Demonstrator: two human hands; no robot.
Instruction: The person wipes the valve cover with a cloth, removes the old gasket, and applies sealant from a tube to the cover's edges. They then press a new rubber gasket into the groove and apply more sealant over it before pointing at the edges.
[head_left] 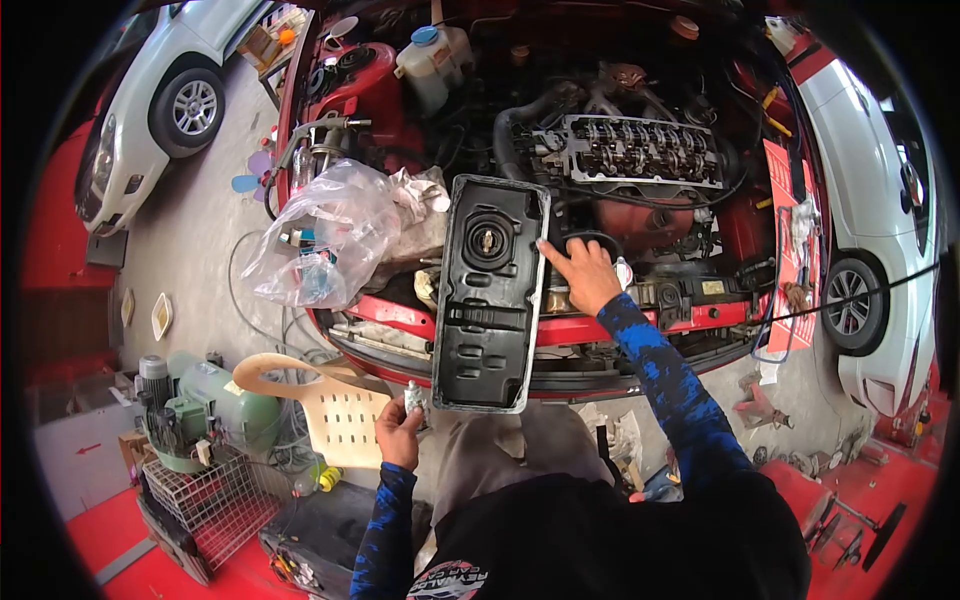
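Observation:
A black valve cover (485, 290) with a grey sealant-like bead around its rim lies with its inner side up, over the car's front edge. My right hand (588, 272) reaches to its right rim; the index finger touches the edge near the top, the other fingers are apart, and nothing is held. Down at the lower left of the cover, my left hand (400, 432) is closed around a small whitish tube (414, 396), its narrow end pointing up. Behind the cover, the engine's cylinder head (645, 152) sits uncovered, showing its rocker gear.
A clear plastic bag (325, 240) with small boxes rests on the left of the red car's front. A tan plastic chair (345, 420) and a green compressor (215, 400) stand at lower left. White cars (850, 220) are parked either side. A red-orange panel (785, 250) lies at right.

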